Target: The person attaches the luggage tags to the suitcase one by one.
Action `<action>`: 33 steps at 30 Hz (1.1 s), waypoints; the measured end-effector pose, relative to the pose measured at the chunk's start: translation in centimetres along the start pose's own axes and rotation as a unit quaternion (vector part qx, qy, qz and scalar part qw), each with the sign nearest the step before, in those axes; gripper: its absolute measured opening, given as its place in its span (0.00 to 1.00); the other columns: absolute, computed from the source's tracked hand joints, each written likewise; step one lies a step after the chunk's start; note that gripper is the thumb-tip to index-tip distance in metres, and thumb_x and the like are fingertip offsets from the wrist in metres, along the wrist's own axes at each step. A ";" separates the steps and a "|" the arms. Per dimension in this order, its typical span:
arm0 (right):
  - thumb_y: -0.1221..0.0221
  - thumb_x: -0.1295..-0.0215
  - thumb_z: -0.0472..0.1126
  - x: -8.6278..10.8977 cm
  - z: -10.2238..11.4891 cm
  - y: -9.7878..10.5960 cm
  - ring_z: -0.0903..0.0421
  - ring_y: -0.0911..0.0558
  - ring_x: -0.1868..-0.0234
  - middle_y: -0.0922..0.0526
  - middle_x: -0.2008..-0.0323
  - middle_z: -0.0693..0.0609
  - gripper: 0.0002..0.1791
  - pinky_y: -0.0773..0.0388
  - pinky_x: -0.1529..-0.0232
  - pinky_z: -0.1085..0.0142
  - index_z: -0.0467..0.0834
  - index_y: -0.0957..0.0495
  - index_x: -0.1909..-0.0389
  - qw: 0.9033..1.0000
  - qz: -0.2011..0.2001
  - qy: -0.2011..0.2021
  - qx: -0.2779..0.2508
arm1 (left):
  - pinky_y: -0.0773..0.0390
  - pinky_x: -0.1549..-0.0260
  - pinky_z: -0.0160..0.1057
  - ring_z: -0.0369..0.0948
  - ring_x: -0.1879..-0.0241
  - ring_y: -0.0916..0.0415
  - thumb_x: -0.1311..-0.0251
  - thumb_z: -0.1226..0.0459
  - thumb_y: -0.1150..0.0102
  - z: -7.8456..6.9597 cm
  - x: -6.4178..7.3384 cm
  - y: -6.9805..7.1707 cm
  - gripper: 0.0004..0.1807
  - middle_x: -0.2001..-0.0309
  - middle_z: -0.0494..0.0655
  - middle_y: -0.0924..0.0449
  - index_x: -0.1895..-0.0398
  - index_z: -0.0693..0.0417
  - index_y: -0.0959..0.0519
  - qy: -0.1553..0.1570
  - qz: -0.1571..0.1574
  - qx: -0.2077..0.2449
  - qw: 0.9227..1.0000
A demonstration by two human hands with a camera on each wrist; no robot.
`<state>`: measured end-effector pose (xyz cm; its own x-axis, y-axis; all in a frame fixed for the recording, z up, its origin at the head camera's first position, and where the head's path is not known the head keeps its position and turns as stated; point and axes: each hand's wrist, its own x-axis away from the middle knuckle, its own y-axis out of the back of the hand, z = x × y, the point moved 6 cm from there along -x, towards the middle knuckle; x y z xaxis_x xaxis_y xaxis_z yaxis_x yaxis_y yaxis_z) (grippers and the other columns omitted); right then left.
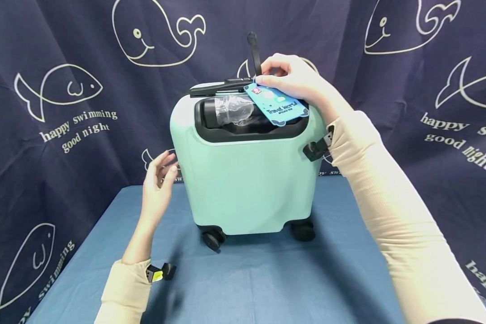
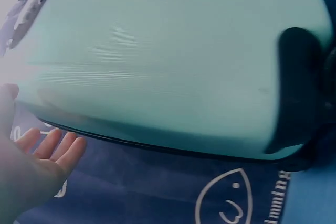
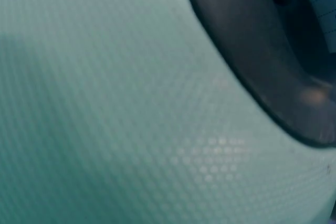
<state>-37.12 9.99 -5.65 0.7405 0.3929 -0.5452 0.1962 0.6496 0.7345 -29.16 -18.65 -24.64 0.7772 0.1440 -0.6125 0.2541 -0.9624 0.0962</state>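
A mint-green suitcase [image 1: 249, 184] stands upright on its black wheels [image 1: 212, 239]. At its top, my right hand [image 1: 289, 78] has curled fingers and pinches the base of a narrow black strap [image 1: 254, 53] that sticks up. A blue luggage tag [image 1: 279, 107] printed "Travel World" hangs just below the thumb, over the dark recess. My left hand [image 1: 159, 186] is beside the suitcase's left side with relaxed, slightly bent fingers and nothing in it. In the left wrist view its fingers [image 2: 68, 153] are near the suitcase edge. The right wrist view shows only the shell [image 3: 121, 103] and recess rim [image 3: 236, 40].
Clear plastic wrap [image 1: 234, 109] covers part of a black bar in the recess. Another black piece [image 1: 214, 89] lies across the top left. Blue cloth [image 1: 243, 279] covers the table, and a dark blue curtain [image 1: 77, 36] with white whale and fish drawings hangs behind.
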 end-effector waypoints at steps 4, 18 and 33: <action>0.45 0.45 0.56 0.0 0.0 0.2 0.64 0.32 0.67 0.28 0.67 0.61 0.14 0.41 0.65 0.75 0.51 0.24 0.64 1.000 0.002 -0.011 0.023 | 0.33 0.52 0.27 0.45 0.47 0.31 0.41 0.63 0.51 -2.7 -0.6 0.1 0.22 0.45 0.53 0.31 0.43 0.54 0.36 -0.012 -0.011 -0.011 1.000; 0.46 0.47 0.59 0.0 -0.2 0.2 0.65 0.32 0.68 0.25 0.69 0.61 0.17 0.43 0.65 0.73 0.53 0.24 0.63 0.999 0.002 -0.027 0.037 | 0.31 0.49 0.35 0.38 0.51 0.29 0.45 0.68 0.46 -7.3 -4.2 0.7 0.19 0.49 0.54 0.28 0.49 0.60 0.31 -0.071 -0.047 0.029 0.996; 0.46 0.47 0.60 0.2 0.0 0.3 0.65 0.31 0.67 0.24 0.69 0.62 0.17 0.42 0.65 0.74 0.53 0.24 0.62 0.999 -0.002 -0.030 0.036 | 0.31 0.49 0.33 0.38 0.52 0.27 0.46 0.66 0.46 -12.5 -8.4 -1.1 0.15 0.53 0.52 0.24 0.55 0.62 0.26 -0.107 -0.024 -0.035 0.993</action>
<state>-36.91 10.24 -5.49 0.7762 0.3488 -0.5251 0.2441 0.6018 0.7605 -28.78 -15.93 -9.76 0.6243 0.1301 -0.7703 0.3332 -0.9362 0.1119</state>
